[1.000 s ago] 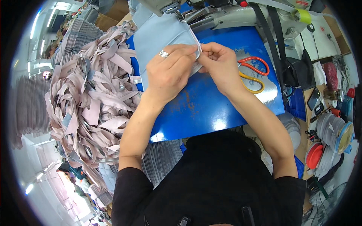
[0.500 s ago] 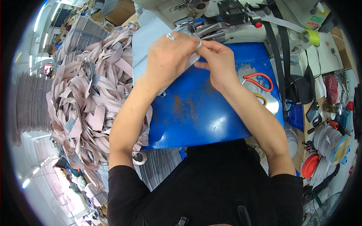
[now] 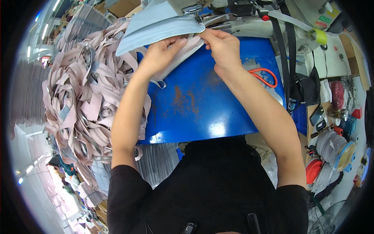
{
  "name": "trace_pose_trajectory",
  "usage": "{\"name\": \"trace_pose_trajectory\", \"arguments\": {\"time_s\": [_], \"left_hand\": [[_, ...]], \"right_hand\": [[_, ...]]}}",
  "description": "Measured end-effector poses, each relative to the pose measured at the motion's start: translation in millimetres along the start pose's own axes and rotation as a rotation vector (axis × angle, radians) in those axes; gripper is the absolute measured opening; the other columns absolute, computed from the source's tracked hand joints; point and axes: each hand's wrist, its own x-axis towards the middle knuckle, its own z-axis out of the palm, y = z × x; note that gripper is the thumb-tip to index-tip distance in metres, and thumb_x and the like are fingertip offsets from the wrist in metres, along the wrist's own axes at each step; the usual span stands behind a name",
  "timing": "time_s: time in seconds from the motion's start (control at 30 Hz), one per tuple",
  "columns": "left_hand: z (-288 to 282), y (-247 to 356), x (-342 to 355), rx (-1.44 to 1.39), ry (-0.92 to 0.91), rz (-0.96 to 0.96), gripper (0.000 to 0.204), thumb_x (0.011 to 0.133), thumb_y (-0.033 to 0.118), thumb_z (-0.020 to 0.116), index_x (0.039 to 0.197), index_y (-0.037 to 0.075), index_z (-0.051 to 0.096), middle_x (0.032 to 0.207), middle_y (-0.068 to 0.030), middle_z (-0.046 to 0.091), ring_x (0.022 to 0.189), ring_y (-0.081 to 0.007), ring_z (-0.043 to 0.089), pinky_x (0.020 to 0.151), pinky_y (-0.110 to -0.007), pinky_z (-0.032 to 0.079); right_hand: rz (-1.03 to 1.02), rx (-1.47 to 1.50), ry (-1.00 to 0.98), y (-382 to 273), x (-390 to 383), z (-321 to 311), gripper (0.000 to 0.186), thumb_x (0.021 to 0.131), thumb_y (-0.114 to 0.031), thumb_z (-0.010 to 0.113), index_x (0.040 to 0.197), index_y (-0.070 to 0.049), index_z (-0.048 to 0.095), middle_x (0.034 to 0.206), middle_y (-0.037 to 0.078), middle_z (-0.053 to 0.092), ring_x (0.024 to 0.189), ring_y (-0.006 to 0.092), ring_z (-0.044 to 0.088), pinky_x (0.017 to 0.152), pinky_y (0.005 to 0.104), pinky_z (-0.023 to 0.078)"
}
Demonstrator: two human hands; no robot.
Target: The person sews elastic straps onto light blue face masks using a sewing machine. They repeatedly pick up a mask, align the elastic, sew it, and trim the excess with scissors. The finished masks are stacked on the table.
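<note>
A light-blue fabric piece (image 3: pixel 159 29) lies under the head of a sewing machine (image 3: pixel 196 9), its left part spreading over the near pile. Below its front edge hangs a pale pinkish-white strip of fabric (image 3: pixel 181 58), with a thin white loop at its lower end. My left hand (image 3: pixel 159 56) is closed on the fabric from the left, thumb over the pale strip and some fingers hidden beneath the blue edge. Close to the needle area, my right hand (image 3: pixel 224 46) pinches the right corner of the light-blue fabric piece between thumb and fingers.
A large heap of pale pink fabric strips (image 3: pixel 91 105) crowds the left of the blue worktable (image 3: pixel 194 105). Red-handled scissors (image 3: pixel 269 82) lie at its right. Black straps (image 3: pixel 276 54) hang beyond them. Stacked grey pieces (image 3: pixel 29 93) stand far left; spools and tools fill the right side.
The light-blue fabric has swung up and to the left over my left hand, uncovering the pale strip. My left hand has shifted lower left, apart from the right hand, which stays near the needle.
</note>
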Motion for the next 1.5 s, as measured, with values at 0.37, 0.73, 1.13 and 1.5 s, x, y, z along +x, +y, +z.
{"name": "trace_pose_trajectory", "arguments": {"time_s": [0.37,0.73,1.13,1.5], "left_hand": [[26.7,-35.2,60.8,-1.738,0.296,-0.373,0.032,0.098,0.025,0.064,0.118,0.001,0.064,0.109,-0.0162,0.072,0.098,-0.0297,0.072,0.089,-0.044,0.064],[12.4,39.6,-61.0,0.722,0.137,0.230,0.016,0.076,0.000,0.072,0.089,-0.001,0.062,0.133,-0.0163,0.063,0.106,-0.0383,0.067,0.085,-0.043,0.056],[36.1,115.0,-44.3,0.665,-0.145,0.354,0.011,0.080,0.001,0.069,0.084,0.001,0.059,0.101,-0.0176,0.069,0.089,-0.0385,0.067,0.076,-0.045,0.054],[-1.0,75.5,2.2,0.600,-0.115,0.129,0.042,0.105,0.032,0.050,0.124,-0.002,0.064,0.110,-0.0267,0.068,0.106,-0.0441,0.064,0.093,-0.046,0.051]], "right_hand": [[0.095,-0.032,-0.019,-11.5,-3.7,3.4,0.026,0.087,-0.023,0.082,0.097,-0.002,0.071,0.080,0.000,0.065,0.069,0.0101,0.068,0.051,0.0208,0.037],[0.144,-0.049,-0.013,-13.2,-5.9,6.2,0.019,0.092,-0.020,0.074,0.094,-0.002,0.067,0.086,0.005,0.069,0.078,0.0156,0.073,0.060,0.0270,0.053],[0.144,-0.246,-0.211,-18.3,-0.8,-5.0,0.014,0.082,-0.005,0.072,0.095,0.002,0.070,0.083,0.009,0.070,0.064,0.0149,0.062,0.052,0.0301,0.048],[0.167,-0.110,-0.157,-16.9,-12.4,-5.5,0.030,0.086,-0.001,0.070,0.115,0.009,0.068,0.091,0.012,0.072,0.066,0.0126,0.066,0.054,0.0246,0.053]]}}
